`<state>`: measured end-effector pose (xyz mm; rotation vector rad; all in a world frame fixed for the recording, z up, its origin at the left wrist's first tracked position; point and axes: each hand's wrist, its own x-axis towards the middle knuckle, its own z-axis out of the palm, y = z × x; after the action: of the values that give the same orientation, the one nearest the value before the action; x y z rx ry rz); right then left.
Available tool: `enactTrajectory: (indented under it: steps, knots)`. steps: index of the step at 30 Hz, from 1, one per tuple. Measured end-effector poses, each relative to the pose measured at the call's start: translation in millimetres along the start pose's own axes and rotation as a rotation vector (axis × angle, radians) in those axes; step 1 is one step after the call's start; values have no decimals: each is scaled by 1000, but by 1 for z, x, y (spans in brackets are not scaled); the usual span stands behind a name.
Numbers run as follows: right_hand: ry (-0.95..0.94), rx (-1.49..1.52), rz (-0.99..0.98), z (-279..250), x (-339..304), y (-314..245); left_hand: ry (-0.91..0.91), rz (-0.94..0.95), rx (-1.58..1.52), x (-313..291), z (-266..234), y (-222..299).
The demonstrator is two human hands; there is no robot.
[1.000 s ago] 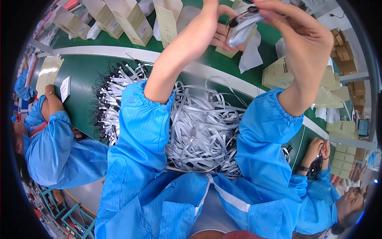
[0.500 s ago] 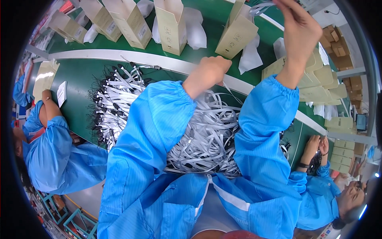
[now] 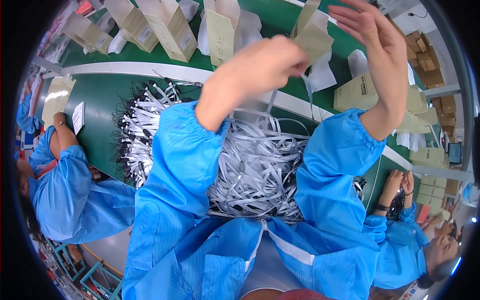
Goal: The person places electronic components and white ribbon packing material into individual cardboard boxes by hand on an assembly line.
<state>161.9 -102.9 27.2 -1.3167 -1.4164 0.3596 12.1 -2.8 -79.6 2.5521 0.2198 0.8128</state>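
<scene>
While my left hand (image 3: 260, 62) pinches a thin grey flat strip (image 3: 306, 90) above the worktop's far edge, my right hand (image 3: 372, 37) spreads wide, empty. Light, limp, slippery, I judge; best gripped near its end.

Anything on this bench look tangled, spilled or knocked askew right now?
The grey straps lie in a loose tangled heap on the green table, between the sleeves. The left hand pinches one strap; the right hand is open. The upright cartons lean slightly; none is crushed.

bright, even overhead light | soft shadows | strong fisheye bend, dark rim
</scene>
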Motion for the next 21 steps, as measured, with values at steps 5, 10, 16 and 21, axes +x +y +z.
enactTrajectory:
  steps: [5,10,16,21]
  knots:
    - [-334,264,-58,34,-14,9,401,64,-46,-4,-55,36]
    - [-1110,446,9,58,9,20,952,4,-233,-21,-88,46]
    - [-783,223,3,36,-2,5,1055,-269,-59,-40,-121,47]
    - [-91,491,48,29,-1,-15,268,-238,-415,-52,-113,0]
